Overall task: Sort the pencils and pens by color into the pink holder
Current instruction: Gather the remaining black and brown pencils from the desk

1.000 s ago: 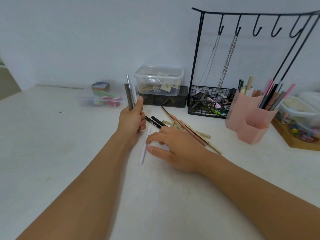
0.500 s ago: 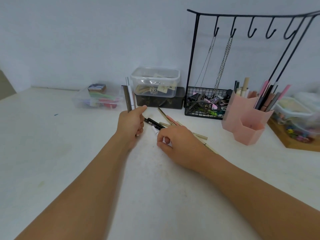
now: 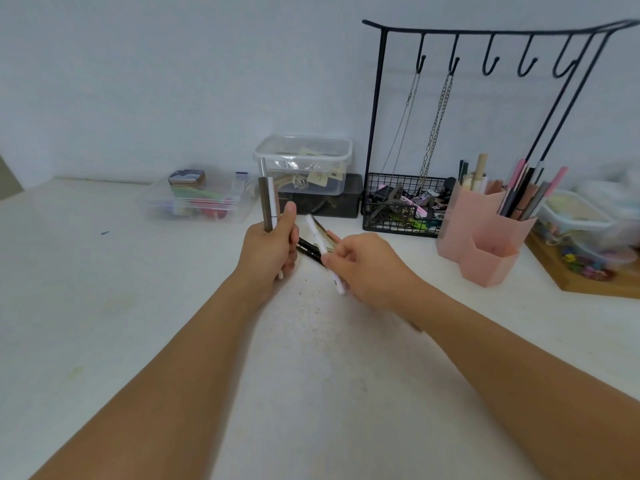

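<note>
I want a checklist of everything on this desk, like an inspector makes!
Surface: white desk, faint marks.
Job's things: pink plastic holder partly filled; black pen and others lie behind the hands.
Clutter: clear plastic boxes, black wire basket, black hook rack with chains.
Hands: left hand grips upright pens; right hand pinches a white pen.
Cables: nothing seen.
Surroundings: plain wall.

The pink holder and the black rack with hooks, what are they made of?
The pink holder looks like matte plastic: smooth, evenly coloured walls with crisp moulded edges. The black rack seems to be painted metal wire: thin, stiff rods bent into hooks, with chains hanging from two of them.
</note>
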Action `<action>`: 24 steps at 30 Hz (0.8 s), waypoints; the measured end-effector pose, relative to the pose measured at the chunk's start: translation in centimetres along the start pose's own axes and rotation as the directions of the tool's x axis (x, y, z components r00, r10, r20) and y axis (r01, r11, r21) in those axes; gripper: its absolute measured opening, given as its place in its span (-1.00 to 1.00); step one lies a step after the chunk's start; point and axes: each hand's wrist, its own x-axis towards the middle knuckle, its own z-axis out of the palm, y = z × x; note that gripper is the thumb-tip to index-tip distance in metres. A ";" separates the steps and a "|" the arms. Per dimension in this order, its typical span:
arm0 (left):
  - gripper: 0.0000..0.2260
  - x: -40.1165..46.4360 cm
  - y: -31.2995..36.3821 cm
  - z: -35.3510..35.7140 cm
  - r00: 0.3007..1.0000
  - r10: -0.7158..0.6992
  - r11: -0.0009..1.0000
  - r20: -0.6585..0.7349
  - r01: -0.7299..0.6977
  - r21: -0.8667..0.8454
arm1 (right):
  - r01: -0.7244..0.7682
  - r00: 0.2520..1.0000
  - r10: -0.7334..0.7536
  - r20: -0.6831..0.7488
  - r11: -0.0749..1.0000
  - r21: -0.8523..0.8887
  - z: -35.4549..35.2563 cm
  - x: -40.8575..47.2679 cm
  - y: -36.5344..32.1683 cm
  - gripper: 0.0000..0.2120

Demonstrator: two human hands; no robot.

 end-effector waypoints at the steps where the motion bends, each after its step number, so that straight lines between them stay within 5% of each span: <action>1: -0.54 -0.1 0.2 0.1 1.000 -0.022 0.999 0.003 0.022 -0.041 | -0.001 1.000 0.004 -0.018 0.983 0.186 -0.1 0.0 0.0 -0.74; 3: -0.57 -0.4 0.3 0.4 0.998 -0.033 0.994 0.053 0.039 -0.104 | 0.040 0.998 -0.022 -0.050 0.917 0.397 -0.3 0.0 0.2 -0.78; 10: -0.80 -1.4 -0.4 2.1 0.964 0.075 0.981 0.257 -0.025 -0.192 | 0.282 0.951 -0.221 -0.217 0.908 0.309 1.2 -0.2 1.0 -0.86; 16: -0.72 -0.9 0.0 2.0 0.995 -0.012 0.981 0.104 0.031 -0.191 | 0.259 0.960 -0.197 -0.199 0.893 0.369 1.7 -0.3 0.9 -0.85; 20: -0.62 0.7 0.3 -0.1 0.997 -0.015 0.966 -0.077 -0.005 -0.259 | 0.262 0.946 -0.258 -0.195 0.965 -0.007 1.4 -0.1 1.7 -0.74; 24: -0.63 1.5 0.2 -1.8 0.983 -0.059 0.941 -0.172 -0.003 -0.338 | 0.414 0.906 -0.413 0.093 0.820 -0.394 1.7 -0.6 2.0 -0.69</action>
